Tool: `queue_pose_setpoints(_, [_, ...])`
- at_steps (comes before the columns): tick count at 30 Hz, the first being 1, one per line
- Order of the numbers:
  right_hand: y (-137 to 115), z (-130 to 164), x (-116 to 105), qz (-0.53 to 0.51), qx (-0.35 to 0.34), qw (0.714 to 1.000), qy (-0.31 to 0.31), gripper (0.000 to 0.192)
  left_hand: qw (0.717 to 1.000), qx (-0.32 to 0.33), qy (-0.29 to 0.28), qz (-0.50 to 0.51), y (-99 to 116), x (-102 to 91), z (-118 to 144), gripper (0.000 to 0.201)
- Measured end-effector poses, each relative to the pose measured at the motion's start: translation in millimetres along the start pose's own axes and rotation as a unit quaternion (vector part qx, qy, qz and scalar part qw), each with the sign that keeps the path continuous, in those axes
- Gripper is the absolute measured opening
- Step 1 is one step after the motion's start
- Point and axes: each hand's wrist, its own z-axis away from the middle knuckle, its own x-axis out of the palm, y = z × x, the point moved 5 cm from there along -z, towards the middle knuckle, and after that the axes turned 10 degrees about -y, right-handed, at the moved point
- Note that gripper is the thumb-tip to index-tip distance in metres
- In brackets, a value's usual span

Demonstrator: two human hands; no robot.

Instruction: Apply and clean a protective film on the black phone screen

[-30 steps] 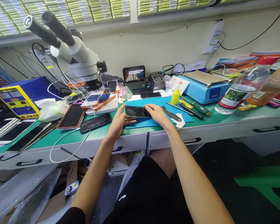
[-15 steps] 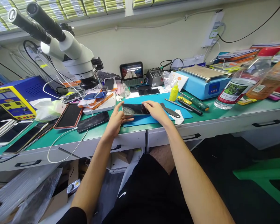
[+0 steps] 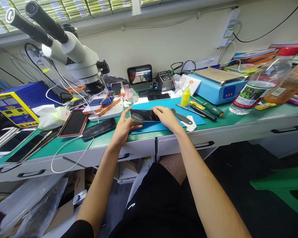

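A smartphone [image 3: 142, 115] with a dark, reflective screen lies sideways between my two hands, above a blue mat [image 3: 149, 128]. My left hand [image 3: 124, 127] grips its left end, thumb at the upper edge and fingers reaching under the lower side. At the right end, my right hand [image 3: 164, 117] is closed on the phone, its fingertips near the upper edge and screen. Just right of that hand lies a dark flat pry tool [image 3: 182, 117], partly over a white wipe [image 3: 191, 124]. The phone's underside is hidden.
A microscope [image 3: 76, 56] rises at the left over stacked phones. A black phone [image 3: 99, 129] with a white cable lies left of my hands. To the right are a yellow bottle [image 3: 185, 97], screwdrivers [image 3: 212, 108], a blue heating plate [image 3: 213, 89] and a water bottle [image 3: 250, 96].
Both hands keep the same hold on the phone. The camera view has shifted very slightly; nothing else has visibly moved.
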Motion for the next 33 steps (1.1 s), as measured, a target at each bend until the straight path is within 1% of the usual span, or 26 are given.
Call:
queue_pose_setpoints(16, [0.5, 0.0, 0.5, 0.008, 0.002, 1.0, -0.003, 0.034, 1.0, 0.009, -0.011, -0.009, 1.4, 0.3, 0.4, 0.042])
queue_pose_setpoints(33, [1.4, -0.5, 1.5, 0.017, -0.003, 1.0, -0.006, 0.033, 1.0, 0.0, 0.008, -0.011, 2.6, 0.4, 0.0, 0.038])
